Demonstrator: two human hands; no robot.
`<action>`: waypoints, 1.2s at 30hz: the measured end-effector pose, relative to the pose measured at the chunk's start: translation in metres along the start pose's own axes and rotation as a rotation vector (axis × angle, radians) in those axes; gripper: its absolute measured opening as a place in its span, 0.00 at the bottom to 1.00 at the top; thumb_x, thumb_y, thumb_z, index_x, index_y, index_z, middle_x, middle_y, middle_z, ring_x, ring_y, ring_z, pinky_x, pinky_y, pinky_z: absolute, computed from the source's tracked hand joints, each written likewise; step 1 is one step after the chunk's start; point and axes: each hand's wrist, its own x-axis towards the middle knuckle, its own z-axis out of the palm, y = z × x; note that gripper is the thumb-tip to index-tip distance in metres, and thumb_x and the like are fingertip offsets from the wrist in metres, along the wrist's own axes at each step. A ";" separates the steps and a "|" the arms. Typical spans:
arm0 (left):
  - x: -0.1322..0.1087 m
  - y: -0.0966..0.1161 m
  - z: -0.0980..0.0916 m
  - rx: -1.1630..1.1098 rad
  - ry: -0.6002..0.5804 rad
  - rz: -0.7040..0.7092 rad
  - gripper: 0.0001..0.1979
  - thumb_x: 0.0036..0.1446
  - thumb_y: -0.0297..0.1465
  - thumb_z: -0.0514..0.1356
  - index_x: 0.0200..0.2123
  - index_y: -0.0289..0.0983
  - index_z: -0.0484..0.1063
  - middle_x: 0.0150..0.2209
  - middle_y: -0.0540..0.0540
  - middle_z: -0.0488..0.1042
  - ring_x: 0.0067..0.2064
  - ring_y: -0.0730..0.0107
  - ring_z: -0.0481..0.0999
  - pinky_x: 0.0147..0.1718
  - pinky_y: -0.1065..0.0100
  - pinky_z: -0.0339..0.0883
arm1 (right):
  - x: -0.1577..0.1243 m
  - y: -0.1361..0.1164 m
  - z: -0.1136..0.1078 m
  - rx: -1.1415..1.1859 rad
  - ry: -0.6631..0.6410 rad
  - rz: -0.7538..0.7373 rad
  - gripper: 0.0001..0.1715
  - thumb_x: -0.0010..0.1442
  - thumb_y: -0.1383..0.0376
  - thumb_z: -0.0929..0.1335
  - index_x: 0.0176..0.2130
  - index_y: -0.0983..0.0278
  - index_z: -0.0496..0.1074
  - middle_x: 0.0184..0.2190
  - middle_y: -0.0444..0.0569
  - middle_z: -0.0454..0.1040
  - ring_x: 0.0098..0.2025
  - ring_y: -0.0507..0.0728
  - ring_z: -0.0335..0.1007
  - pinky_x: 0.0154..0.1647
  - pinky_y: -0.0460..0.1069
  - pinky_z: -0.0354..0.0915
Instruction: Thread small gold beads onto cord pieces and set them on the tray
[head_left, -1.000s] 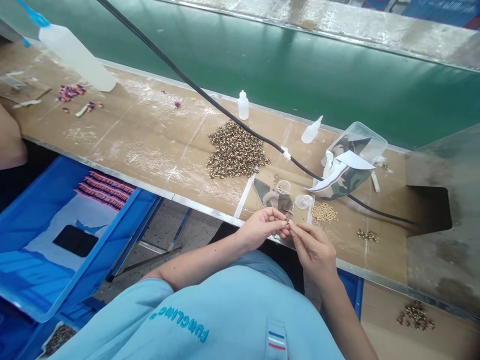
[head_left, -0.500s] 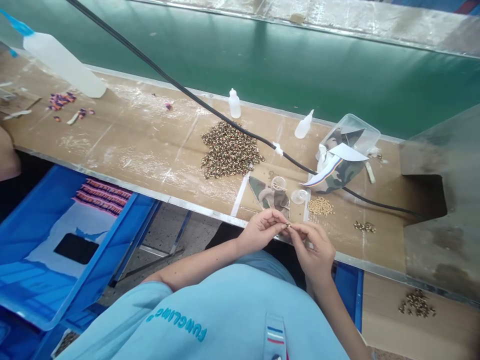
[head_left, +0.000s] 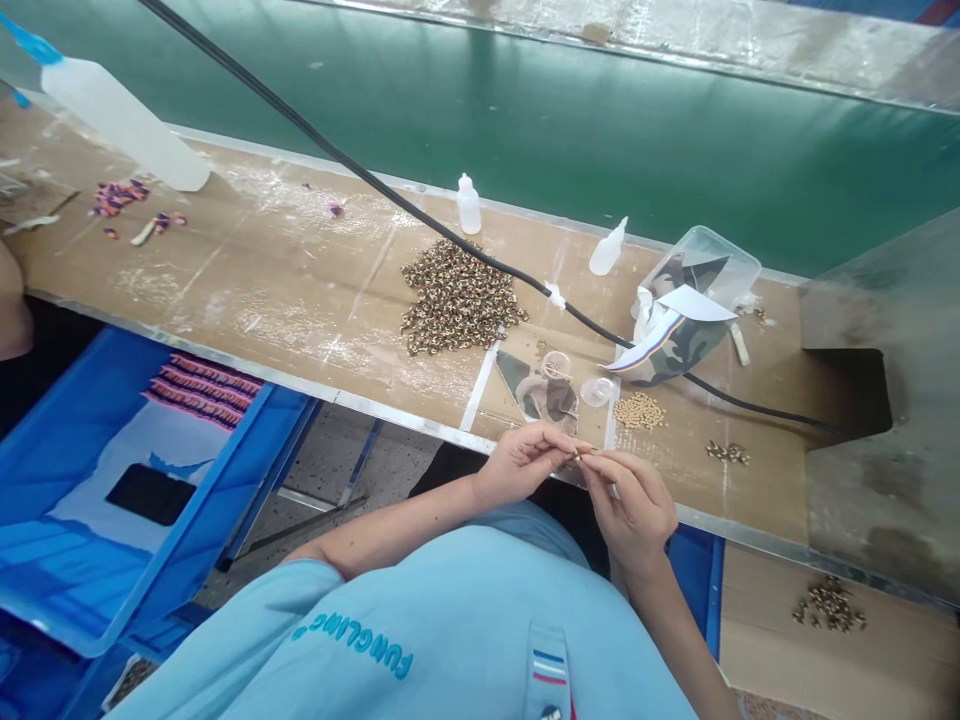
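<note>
My left hand (head_left: pixel 525 465) and my right hand (head_left: pixel 630 500) meet at the table's front edge, fingertips pinched around a tiny brownish piece (head_left: pixel 577 455) between them. The piece is too small to make out in detail. Just beyond the hands lies camouflage fabric (head_left: pixel 559 402), with a small clear dish (head_left: pixel 555 365) at its upper edge. To its right are a second clear dish (head_left: pixel 597 391) and a pile of tan beads (head_left: pixel 639 411). A large heap of small brown and gold pieces (head_left: pixel 461 300) is farther back to the left.
Two small white bottles (head_left: pixel 469 205) (head_left: pixel 608 248) stand at the table's back edge. A black cable (head_left: pixel 337 155) crosses above the table. At right is a clear box (head_left: pixel 712 250) with camouflage fabric; at left, a large bottle (head_left: pixel 124 125) and blue bin (head_left: pixel 45 510). A person's arm shows far left.
My right hand has shifted slightly to the right, with its fingers a little differently placed. Both hands remain together at the small piece.
</note>
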 end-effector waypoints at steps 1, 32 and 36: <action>0.000 0.000 0.000 0.006 -0.004 0.011 0.17 0.49 0.43 0.64 0.29 0.34 0.70 0.38 0.42 0.79 0.44 0.69 0.78 0.46 0.67 0.71 | 0.000 0.001 0.000 0.003 -0.001 -0.004 0.11 0.56 0.71 0.70 0.39 0.59 0.72 0.34 0.46 0.77 0.35 0.52 0.74 0.36 0.48 0.71; -0.001 0.006 -0.003 0.379 -0.004 0.164 0.06 0.53 0.31 0.62 0.33 0.37 0.77 0.36 0.44 0.80 0.38 0.71 0.79 0.42 0.71 0.73 | -0.003 0.007 -0.008 0.030 -0.024 0.010 0.11 0.55 0.72 0.70 0.39 0.61 0.72 0.32 0.46 0.74 0.34 0.51 0.71 0.36 0.46 0.69; 0.005 0.013 -0.003 0.367 0.004 0.188 0.06 0.53 0.32 0.63 0.33 0.37 0.77 0.35 0.44 0.80 0.37 0.71 0.79 0.41 0.71 0.73 | 0.009 0.023 -0.017 -0.005 0.057 0.086 0.08 0.56 0.71 0.69 0.38 0.61 0.72 0.33 0.47 0.73 0.33 0.51 0.70 0.33 0.46 0.68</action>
